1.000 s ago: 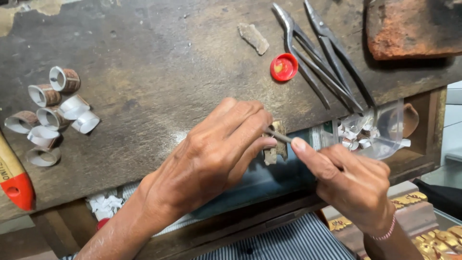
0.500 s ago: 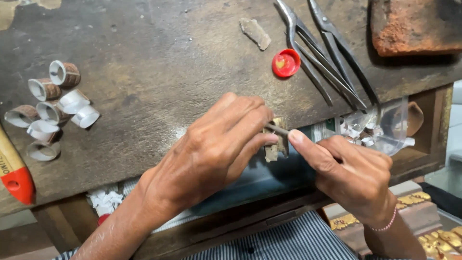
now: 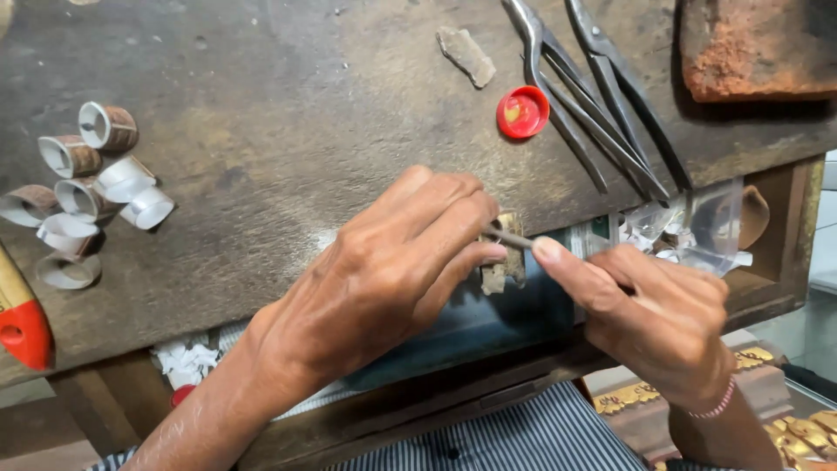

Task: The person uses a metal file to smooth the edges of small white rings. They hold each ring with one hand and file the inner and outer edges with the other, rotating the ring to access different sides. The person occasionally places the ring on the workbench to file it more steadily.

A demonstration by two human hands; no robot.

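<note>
- Head view looked down on my two hands, meeting at the near edge of the worn wooden surface.
- My left hand curled over the edge, its grip closed with fingertips pinched together on something small that the fingers hid; I could not tell what it was.
- My right hand had its grip clamped on a thin metal tool, forefinger stretched along the shaft, the tip running in under my left fingertips.
- Just behind that meeting point a small worn wooden peg stuck out from the edge of the surface, touching my left fingers.
- Far left, well apart from my hands, lay a cluster of short metal ring bands, some upright, some tipped on their sides.
- A red-tipped handle poked in at the left border.
- Beyond my hands sat a red bottle cap, and just beside it long metal pliers lay crossed, handles pointing toward the right edge.
- A grey stone chip lay near the cap, and a reddish brick filled the top right corner.
- Crumpled clear plastic sat in the open compartment just beyond my right hand.
</note>
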